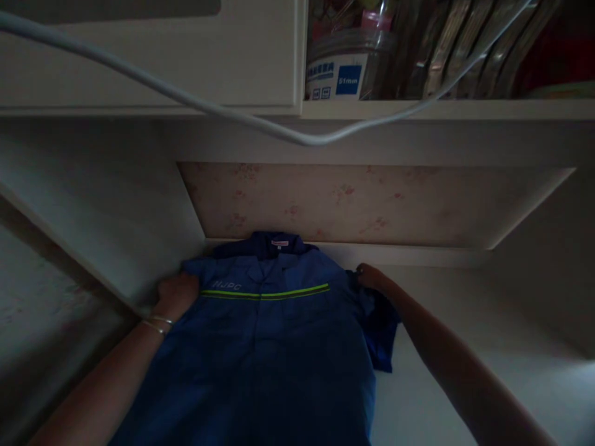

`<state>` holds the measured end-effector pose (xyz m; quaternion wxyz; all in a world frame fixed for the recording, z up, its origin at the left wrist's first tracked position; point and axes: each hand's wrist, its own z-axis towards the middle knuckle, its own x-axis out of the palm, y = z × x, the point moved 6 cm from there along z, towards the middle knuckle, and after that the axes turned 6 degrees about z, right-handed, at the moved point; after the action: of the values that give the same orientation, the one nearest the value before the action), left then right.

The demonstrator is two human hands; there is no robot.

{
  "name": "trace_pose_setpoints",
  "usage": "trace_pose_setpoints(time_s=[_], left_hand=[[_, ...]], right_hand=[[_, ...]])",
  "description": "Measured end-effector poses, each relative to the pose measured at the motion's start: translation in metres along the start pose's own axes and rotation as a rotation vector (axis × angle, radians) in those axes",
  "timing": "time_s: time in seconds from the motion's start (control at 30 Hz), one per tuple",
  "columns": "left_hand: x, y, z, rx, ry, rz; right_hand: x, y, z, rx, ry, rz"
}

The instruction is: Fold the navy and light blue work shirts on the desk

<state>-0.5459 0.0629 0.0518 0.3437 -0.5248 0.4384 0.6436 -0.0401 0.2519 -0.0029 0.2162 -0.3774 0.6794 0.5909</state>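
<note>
Blue work jacket [288, 347] lies front up on the pale surface [413, 402], its collar [279, 243] against the rear edge of the recess. The left hand [179, 292] is closed at one shoulder, its fingertips largely hidden; the right hand [372, 277] pinches the cloth at the opposite sleeve [381, 328].

Risks, as judged: an uneven pull between the hands could skew the chest line or drag the collar off square. The right sleeve is bunched and partly doubled under, so pressing it there could set creases. The bracelets [160, 325] on the left wrist could snag the fabric. The white cable [307, 137], slung across the upper view, could catch a raised arm or cloth; its depth cannot be judged. Dim light may hide folds.

Materials: the jacket appears to be matt woven cloth, with a flat collar, a centre placket and a narrow yellow-green stripe [295, 291] beneath pale lettering. The rear panel [372, 204] carries a floral print. Above, a rounded clear plastic jar [372, 68] stands on the smooth, straight-edged shelf [446, 110].
</note>
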Motion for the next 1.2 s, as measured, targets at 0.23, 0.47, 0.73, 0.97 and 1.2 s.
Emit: trace_pose_setpoints(time_s=[0.23, 0.47, 0.73, 0.97, 1.2], left_hand=[[-0.016, -0.073, 0.054, 0.259, -0.036, -0.034], [-0.023, -0.068, 0.057, 0.280, 0.010, -0.047], [-0.082, -0.074, 0.040, 0.056, -0.419, -0.016], [-0.021, -0.098, -0.080, 0.306, -0.320, -0.121], [0.094, -0.005, -0.286, 0.338, -0.292, -0.001]], right_hand=[[0.045, 0.110, 0.024, -0.308, 0.020, -0.278], [0.032, 0.123, 0.006, -0.332, 0.028, -0.471], [-0.007, 0.147, -0.020, -0.331, -0.482, -0.218], [0.069, 0.106, -0.193, -0.713, 0.062, -0.043], [0.149, -0.021, -0.359, -1.006, 0.041, -0.321]])
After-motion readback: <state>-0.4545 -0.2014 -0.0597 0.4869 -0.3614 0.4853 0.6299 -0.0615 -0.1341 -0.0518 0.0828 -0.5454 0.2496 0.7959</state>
